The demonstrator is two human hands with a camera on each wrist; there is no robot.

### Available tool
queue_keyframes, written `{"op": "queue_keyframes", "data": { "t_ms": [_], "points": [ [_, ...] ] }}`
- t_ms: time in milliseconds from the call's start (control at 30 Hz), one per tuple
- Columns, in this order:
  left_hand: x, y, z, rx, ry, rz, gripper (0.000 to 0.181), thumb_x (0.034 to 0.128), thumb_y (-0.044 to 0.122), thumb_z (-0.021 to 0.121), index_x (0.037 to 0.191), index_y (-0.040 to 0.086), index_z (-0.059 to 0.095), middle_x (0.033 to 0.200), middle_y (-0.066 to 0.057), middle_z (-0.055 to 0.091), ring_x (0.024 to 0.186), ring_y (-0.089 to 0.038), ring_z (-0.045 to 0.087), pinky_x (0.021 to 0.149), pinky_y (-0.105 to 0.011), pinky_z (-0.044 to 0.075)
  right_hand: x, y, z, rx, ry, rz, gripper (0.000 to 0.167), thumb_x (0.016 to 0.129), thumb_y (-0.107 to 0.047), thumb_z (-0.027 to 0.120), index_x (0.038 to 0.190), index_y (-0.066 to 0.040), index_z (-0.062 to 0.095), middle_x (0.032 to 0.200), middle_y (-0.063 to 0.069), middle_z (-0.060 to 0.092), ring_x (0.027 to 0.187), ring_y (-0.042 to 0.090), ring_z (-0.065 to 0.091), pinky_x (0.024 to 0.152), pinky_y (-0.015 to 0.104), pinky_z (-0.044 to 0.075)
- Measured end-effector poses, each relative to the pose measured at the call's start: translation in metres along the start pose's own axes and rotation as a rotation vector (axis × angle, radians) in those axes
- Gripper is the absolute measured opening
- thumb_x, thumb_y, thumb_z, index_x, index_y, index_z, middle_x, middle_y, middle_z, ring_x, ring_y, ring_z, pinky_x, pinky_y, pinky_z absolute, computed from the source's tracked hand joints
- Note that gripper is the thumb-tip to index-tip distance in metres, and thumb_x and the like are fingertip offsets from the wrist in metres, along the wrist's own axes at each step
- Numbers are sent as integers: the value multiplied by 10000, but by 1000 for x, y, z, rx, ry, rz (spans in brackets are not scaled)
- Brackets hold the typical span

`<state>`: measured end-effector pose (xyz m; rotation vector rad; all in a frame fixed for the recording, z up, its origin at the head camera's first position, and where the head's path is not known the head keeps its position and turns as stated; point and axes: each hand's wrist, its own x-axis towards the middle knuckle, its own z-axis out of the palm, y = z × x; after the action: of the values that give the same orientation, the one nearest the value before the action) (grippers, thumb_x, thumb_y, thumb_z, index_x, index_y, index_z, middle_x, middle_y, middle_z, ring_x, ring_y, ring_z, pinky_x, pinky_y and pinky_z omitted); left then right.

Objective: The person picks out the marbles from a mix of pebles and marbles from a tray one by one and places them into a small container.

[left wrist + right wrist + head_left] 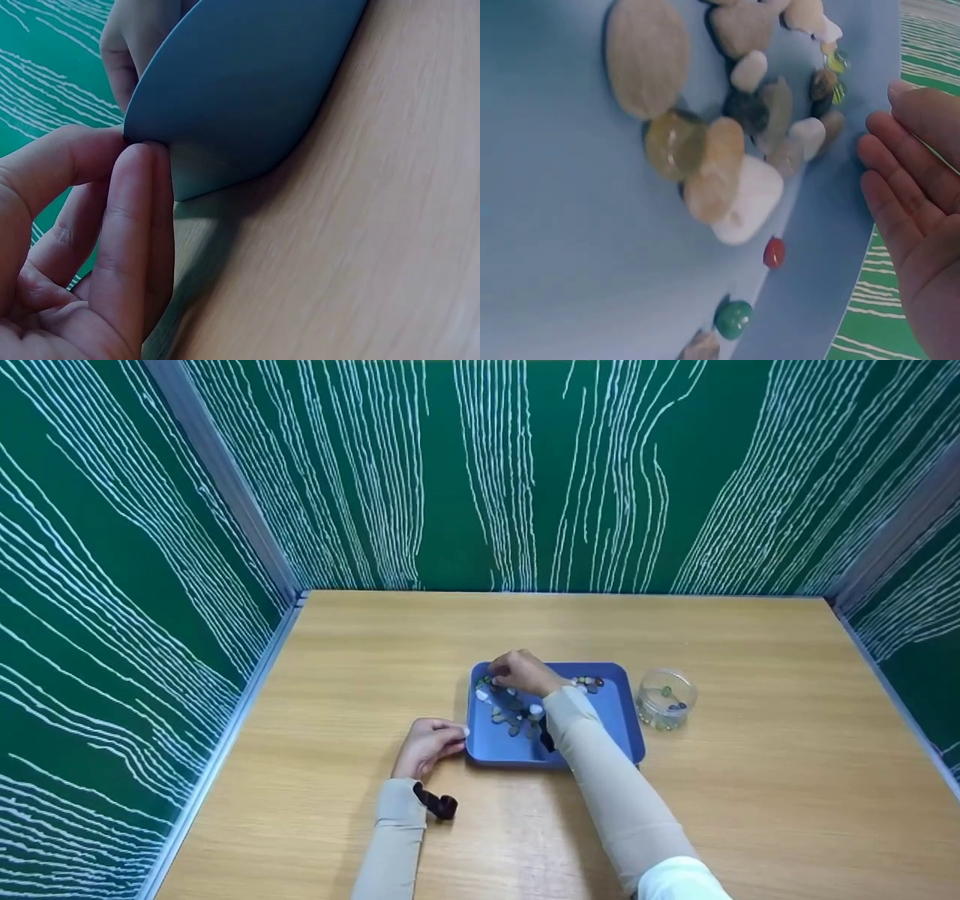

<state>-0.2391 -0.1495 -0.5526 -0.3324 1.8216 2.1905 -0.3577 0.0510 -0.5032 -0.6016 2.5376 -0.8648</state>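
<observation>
A blue tray lies on the wooden table with many pebbles on it. My left hand pinches the tray's near-left rim between thumb and fingers; the tray's outer wall shows close up in the left wrist view. Reaching across the tray, my right hand is over its far-left part. Its fingers look loosely extended in the right wrist view, with nothing visible in them. Near that hand lie a white pebble, a large grey-brown pebble, a red bead-like stone and a green stone.
To the tray's right stands a clear round container with several small coloured stones in and on it. Green panels with white wavy lines border the table at the back and sides. Dark straps sit on both wrists.
</observation>
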Motion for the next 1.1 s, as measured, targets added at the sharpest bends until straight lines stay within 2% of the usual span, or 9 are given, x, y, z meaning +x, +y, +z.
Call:
{"op": "queue_keyframes", "data": {
  "t_ms": [233, 333, 467, 567, 733, 800, 1000, 1100],
  "points": [
    [-1, 0, 1, -22, -2, 13, 114, 816, -80, 652, 922, -121, 653, 759, -48, 659, 693, -117, 667, 704, -224, 618, 1, -5, 8, -41, 10, 8, 323, 958, -80, 567, 1275, -96, 624, 1267, 118, 633, 1136, 266, 626, 973, 407, 547],
    [-1, 0, 1, -27, 0, 6, 104, 811, -79, 660, 911, -107, 660, 762, -48, 664, 698, -121, 670, 706, -226, 618, 2, -5, 13, -75, 20, -12, 315, 960, -76, 561, 1266, -99, 633, 1249, 115, 645, 1085, 251, 648, 957, 402, 557],
    [-1, 0, 0, -16, -5, 8, 152, 812, -71, 663, 950, -134, 655, 771, -36, 672, 691, -103, 665, 685, -210, 615, 4, -4, 20, -137, 60, -78, 296, 952, -50, 559, 1228, -84, 660, 1208, 115, 666, 1014, 218, 654, 937, 378, 572],
    [0, -1, 0, -10, -8, 10, 193, 815, -71, 658, 986, -158, 643, 772, -29, 677, 683, -86, 657, 667, -197, 610, 5, -3, 25, -194, 99, -130, 284, 937, -26, 565, 1196, -60, 676, 1180, 122, 673, 1032, 218, 636, 938, 366, 567],
    [1, -1, 0, -17, -3, 7, 121, 811, -74, 664, 925, -113, 675, 759, -32, 673, 680, -94, 655, 664, -205, 610, 4, -2, 28, -249, 145, -168, 257, 916, -20, 594, 1150, -42, 698, 1135, 129, 678, 1060, 248, 609, 941, 378, 551],
    [1, -1, 1, -21, -2, 4, 82, 810, -75, 664, 888, -82, 687, 758, -33, 671, 684, -100, 655, 667, -210, 612, 4, 0, 29, -253, 159, -184, 234, 910, -23, 609, 1119, -37, 711, 1107, 126, 685, 1045, 251, 609, 932, 378, 551],
    [1, -1, 1, -20, -1, 2, 64, 807, -79, 663, 862, -59, 689, 761, -30, 669, 681, -101, 654, 668, -215, 613, 3, 5, 32, -307, 216, -318, 106, 867, -26, 674, 938, 4, 747, 947, 131, 706, 930, 275, 613, 843, 394, 556],
    [1, -2, 0, -18, -2, 7, 64, 809, -80, 662, 869, -72, 684, 763, -33, 664, 682, -104, 654, 671, -217, 614, 3, 6, 33, -323, 210, -325, 92, 860, -44, 689, 919, -3, 746, 927, 123, 704, 919, 270, 602, 825, 388, 556]
  ]
}}
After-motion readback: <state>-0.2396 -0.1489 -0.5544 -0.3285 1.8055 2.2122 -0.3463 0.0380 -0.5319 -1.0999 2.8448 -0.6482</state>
